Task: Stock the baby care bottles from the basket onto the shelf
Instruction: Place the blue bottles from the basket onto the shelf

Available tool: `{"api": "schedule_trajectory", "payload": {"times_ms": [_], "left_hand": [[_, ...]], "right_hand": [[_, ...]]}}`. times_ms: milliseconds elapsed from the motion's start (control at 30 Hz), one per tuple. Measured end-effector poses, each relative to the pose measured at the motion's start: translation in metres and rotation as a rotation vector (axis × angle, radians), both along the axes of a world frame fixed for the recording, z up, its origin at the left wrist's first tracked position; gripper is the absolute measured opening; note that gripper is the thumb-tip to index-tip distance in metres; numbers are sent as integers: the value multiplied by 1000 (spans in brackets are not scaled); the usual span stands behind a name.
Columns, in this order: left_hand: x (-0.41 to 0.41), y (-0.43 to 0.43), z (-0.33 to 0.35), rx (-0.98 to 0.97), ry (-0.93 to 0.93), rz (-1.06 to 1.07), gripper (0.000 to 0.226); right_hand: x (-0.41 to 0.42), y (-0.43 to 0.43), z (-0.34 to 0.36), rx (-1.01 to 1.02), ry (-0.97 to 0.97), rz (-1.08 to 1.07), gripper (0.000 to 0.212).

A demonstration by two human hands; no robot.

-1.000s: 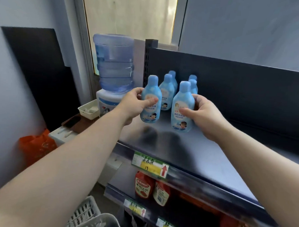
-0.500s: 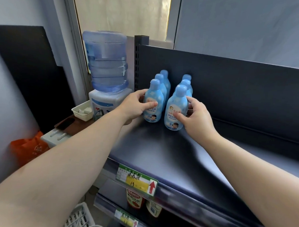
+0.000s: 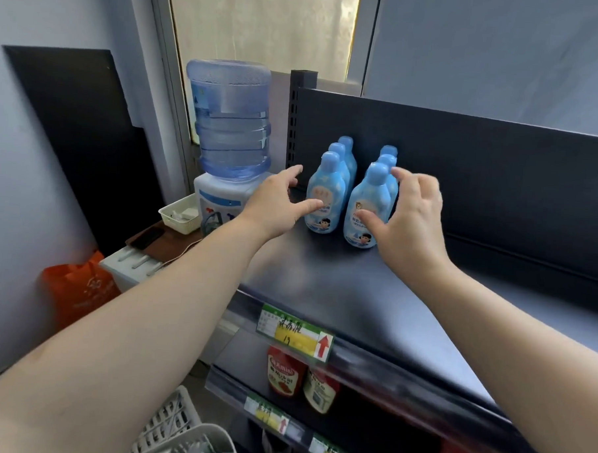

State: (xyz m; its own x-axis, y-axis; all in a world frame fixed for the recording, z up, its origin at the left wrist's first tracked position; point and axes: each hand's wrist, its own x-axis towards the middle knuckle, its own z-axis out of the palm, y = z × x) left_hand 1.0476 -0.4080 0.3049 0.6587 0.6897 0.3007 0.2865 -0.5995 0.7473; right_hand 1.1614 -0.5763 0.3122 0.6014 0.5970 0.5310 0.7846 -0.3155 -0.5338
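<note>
Six little blue baby care bottles (image 3: 324, 193) stand at the back left corner of the shelf (image 3: 356, 290), left hand (image 3: 274, 204) spread wide beside them, right hand (image 3: 409, 214) curved round one, pinching or not I cannot tell; they look light and slippery, so hold the fat middle.

Six bottles (image 3: 326, 193) are standing in two rows of three at the back left corner of the shelf (image 3: 356, 297). A water dispenser (image 3: 231, 127) is sitting just beyond its left edge, a price tag (image 3: 294, 332) is hanging on its front edge, and the basket (image 3: 178, 437) is lying below.
</note>
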Motion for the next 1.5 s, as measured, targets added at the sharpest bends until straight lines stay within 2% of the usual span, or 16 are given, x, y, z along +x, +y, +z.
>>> {"api": "schedule_trajectory", "payload": {"times_ms": [67,167,300,467,567,767,900,1133,1400,1500], "left_hand": [[-29,-16,6,174,27,55,77],[-83,-39,2,328,39,131,76],[-163,-62,-26,435,95,240,75],[-261,-86,-81,439,229,400,72],[-313,-100,-121,377,331,467,72],[-398,-136,-208,127,517,528,71],[-432,-154,-254,-27,629,536,71],[-449,-159,-303,-244,774,516,68],[-433,-140,-342,-384,870,477,62],[-424,-130,-355,-434,887,485,56]], "right_hand": [[-26,-6,9,-55,-129,29,71],[-71,-12,9,-157,-266,99,72],[-137,-17,-11,-193,-400,234,77],[-211,-18,-60,-269,-474,358,79],[-247,-17,-98,-337,-471,430,81],[-305,-24,-180,-504,-370,560,76],[-324,-27,-228,-610,-401,599,76],[-340,-29,-290,-717,-341,646,91],[-337,-32,-334,-865,-202,576,69],[-331,-36,-350,-941,-19,493,68]]}}
